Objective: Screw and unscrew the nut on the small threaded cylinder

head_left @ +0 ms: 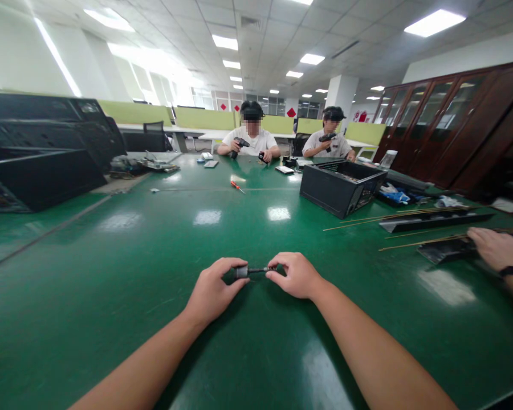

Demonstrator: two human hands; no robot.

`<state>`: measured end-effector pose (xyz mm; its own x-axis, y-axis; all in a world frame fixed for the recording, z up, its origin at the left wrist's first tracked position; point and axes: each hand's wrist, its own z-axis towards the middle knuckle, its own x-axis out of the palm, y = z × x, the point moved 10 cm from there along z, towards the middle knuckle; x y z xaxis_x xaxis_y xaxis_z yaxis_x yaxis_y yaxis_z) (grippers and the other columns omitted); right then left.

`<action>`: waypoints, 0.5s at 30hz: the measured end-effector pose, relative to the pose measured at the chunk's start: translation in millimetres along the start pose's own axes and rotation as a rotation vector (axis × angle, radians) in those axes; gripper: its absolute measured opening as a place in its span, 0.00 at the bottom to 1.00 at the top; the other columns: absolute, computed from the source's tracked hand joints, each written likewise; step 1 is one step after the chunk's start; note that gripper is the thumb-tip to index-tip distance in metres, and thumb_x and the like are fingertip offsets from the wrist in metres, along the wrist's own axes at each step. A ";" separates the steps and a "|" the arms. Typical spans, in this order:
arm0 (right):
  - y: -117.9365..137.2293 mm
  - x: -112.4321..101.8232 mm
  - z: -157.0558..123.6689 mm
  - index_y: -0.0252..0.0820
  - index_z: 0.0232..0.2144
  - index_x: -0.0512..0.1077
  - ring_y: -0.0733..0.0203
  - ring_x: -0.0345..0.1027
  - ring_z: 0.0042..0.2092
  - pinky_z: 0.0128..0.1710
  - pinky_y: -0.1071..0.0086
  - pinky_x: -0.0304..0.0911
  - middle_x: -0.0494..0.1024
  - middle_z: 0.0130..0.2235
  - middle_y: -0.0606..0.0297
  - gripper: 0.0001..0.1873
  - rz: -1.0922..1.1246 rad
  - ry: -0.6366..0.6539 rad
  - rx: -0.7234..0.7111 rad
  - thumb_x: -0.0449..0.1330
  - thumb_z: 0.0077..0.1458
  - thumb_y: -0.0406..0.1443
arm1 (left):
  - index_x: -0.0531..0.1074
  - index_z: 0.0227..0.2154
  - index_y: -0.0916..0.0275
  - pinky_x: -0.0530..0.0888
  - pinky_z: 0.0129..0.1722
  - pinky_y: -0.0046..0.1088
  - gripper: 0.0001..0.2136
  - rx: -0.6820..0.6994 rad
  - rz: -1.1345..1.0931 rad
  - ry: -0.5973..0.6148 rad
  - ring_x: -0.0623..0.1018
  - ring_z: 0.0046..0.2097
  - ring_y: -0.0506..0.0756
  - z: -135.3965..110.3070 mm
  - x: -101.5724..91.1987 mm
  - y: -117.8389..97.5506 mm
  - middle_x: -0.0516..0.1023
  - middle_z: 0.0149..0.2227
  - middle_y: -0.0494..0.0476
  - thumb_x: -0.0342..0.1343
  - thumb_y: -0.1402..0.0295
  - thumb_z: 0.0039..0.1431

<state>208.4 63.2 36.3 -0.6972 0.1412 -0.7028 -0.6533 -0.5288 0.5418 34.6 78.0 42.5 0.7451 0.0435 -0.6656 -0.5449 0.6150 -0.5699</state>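
Just above the green table (123,296), close in front of me, a small part with a grey cylinder (241,271) and a thin dark rod (257,270) lies level between my hands. My left hand (211,287) pinches the cylinder end between thumb and fingers. At the other end, the thumb and fingertips of my right hand (297,275) close on the rod's ribbed, dark tip. My fingers cover both ends, and the exact kind of part cannot be made out.
An orange screwdriver (236,186) lies further back. To its right stands an open black computer case (342,185); more black cases (47,176) are at left. Thin rods (367,221) and dark channels lie right, beside a co-worker's hand (498,247). Two people with power tools (239,143) sit opposite.
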 end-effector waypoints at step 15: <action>-0.8 -2.6 0.5 0.42 0.35 0.78 0.62 0.69 0.32 0.35 0.69 0.61 0.78 0.32 0.65 0.07 -0.007 0.012 0.017 0.64 0.54 0.38 | 0.76 0.42 0.59 0.75 0.49 0.37 0.13 -0.005 0.012 -0.006 0.79 0.44 0.58 1.3 -2.1 -3.7 0.80 0.42 0.57 0.61 0.63 0.54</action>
<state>210.6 63.8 37.9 -0.6895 0.1348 -0.7117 -0.6628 -0.5136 0.5448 35.5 76.6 46.6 0.7409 0.0550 -0.6694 -0.5552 0.6109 -0.5644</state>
